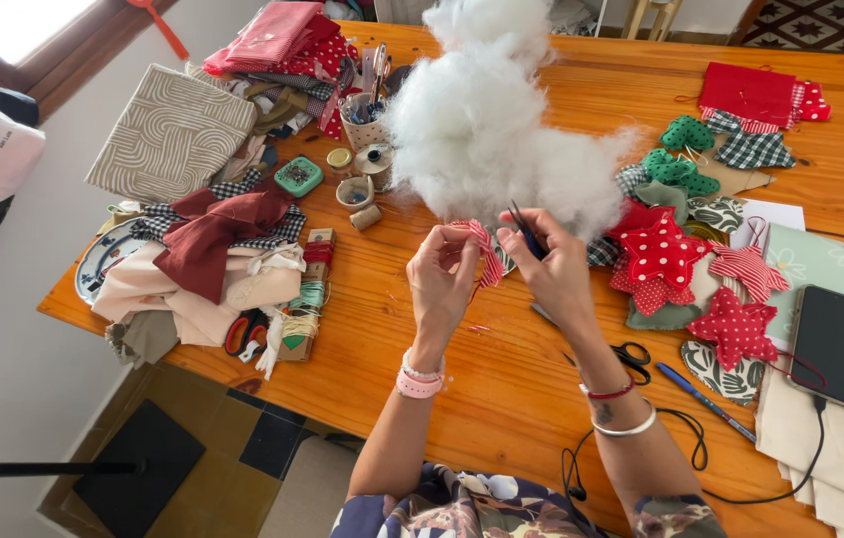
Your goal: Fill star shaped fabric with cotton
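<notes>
At the far left edge of the orange-brown wooden table [501, 369] lies a heap of folded fabrics [198, 264] in cream, dark red and black-and-white check, with a beige cushion patterned in pale curved lines [171, 134] behind it and a stack of red and pink cloths [282, 45] further back. Just right of the heap sit spools of ribbon and twine [307, 294], a small teal tin [298, 175] and a patterned cup holding tools [364, 125]. A big cloud of white fibre stuffing [486, 130] rises in the middle of the table. In front of it, held above the tabletop, the left hand [442, 274] pinches a small red-and-white striped fabric piece [486, 254] between fingers and thumb, while the right hand [553, 267], just beside it, is closed around a thin dark tool [524, 229] whose tip points toward the striped piece. Black-handled scissors [631, 356] lie on the table under the right forearm, with a blue pen [706, 402] near them. Further right are red star-shaped stuffed ornaments with white dots [663, 257], green dotted fabric shapes [686, 149], a folded red cloth [748, 95], and a black smartphone [830, 344] with a cable, resting on pale green paper [830, 264].
</notes>
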